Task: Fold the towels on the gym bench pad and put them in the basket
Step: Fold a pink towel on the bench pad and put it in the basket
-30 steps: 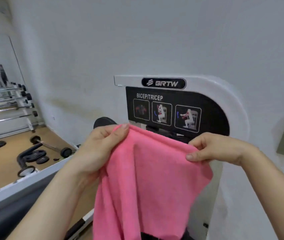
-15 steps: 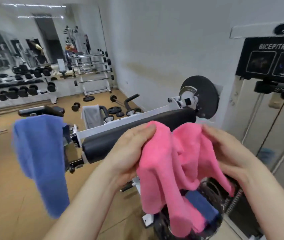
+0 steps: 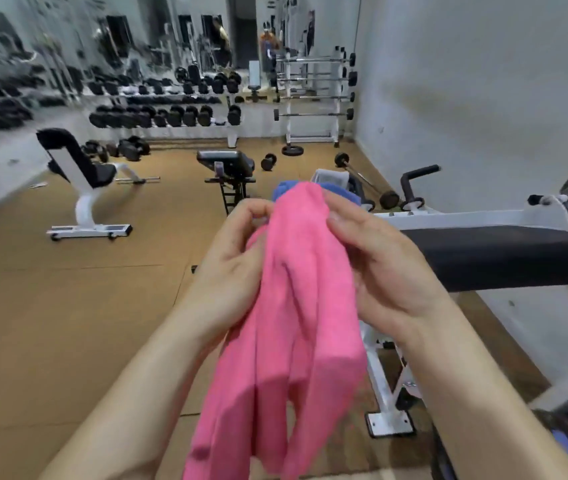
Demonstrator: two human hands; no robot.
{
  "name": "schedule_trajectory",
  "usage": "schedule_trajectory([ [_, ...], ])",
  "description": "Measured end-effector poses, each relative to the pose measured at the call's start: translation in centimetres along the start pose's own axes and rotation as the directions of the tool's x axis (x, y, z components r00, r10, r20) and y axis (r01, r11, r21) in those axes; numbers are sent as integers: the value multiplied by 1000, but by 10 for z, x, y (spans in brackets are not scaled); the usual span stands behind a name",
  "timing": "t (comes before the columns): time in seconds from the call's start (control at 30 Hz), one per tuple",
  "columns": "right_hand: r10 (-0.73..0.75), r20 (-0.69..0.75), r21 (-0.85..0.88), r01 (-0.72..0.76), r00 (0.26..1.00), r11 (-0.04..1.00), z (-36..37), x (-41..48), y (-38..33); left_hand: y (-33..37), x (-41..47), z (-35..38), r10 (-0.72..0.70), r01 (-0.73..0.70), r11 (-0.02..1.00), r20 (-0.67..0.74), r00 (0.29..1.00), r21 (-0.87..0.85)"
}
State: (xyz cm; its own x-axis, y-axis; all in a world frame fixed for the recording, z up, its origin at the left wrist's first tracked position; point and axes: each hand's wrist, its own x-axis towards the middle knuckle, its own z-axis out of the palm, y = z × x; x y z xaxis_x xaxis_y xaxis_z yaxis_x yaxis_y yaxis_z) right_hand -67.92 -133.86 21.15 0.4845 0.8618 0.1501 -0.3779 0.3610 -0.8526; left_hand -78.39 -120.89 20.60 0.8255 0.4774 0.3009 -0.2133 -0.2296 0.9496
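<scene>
Both hands are pinching the pink towel [image 3: 296,323] at its top: left hand [image 3: 234,268] and right hand [image 3: 383,268] on either side; black bench pad [image 3: 504,258] is lying just right of the right hand; blue towel [image 3: 339,191] is peeking behind the fingertips

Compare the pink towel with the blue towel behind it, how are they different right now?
The pink towel is gripped by the left hand and right hand, hanging loose in folds; the blue towel is in neither hand. The pink one fills the foreground, while the blue one peeks out behind it, mostly hidden. Both look unfolded.
</scene>
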Motion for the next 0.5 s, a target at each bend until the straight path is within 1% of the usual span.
schedule_trajectory([
  [0.03,-4,31,49,2,1000,999,9,18,8,-4,10,-15,-15,16,1000,-31,999,23],
  [0.1,-34,80,57,30,996,998,22,52,29,-16,30,-47,-100,104,993,-60,993,63],
  [0.17,-54,28,57,53,998,997,32,83,53,-27,47,-72,-157,163,977,-51,986,135],
  [0.23,-71,-89,37,74,994,997,40,115,81,-42,64,-91,-147,157,956,-61,987,249],
  [0.3,-117,-248,-97,95,962,991,42,146,110,-60,81,-110,-93,132,907,-115,989,400],
  [0.37,-175,-381,-286,64,908,956,40,177,134,-81,99,-128,-67,140,855,-161,985,500],
  [0.4,-184,-442,-346,22,878,938,36,191,146,-92,108,-137,-79,163,851,-185,979,500],
  [0.43,-176,-497,-364,-21,850,931,33,205,155,-101,118,-145,-115,198,859,-201,973,471],
  [0.5,-138,-582,-328,-77,802,941,23,236,172,-120,139,-162,-237,287,898,-182,954,333],
])
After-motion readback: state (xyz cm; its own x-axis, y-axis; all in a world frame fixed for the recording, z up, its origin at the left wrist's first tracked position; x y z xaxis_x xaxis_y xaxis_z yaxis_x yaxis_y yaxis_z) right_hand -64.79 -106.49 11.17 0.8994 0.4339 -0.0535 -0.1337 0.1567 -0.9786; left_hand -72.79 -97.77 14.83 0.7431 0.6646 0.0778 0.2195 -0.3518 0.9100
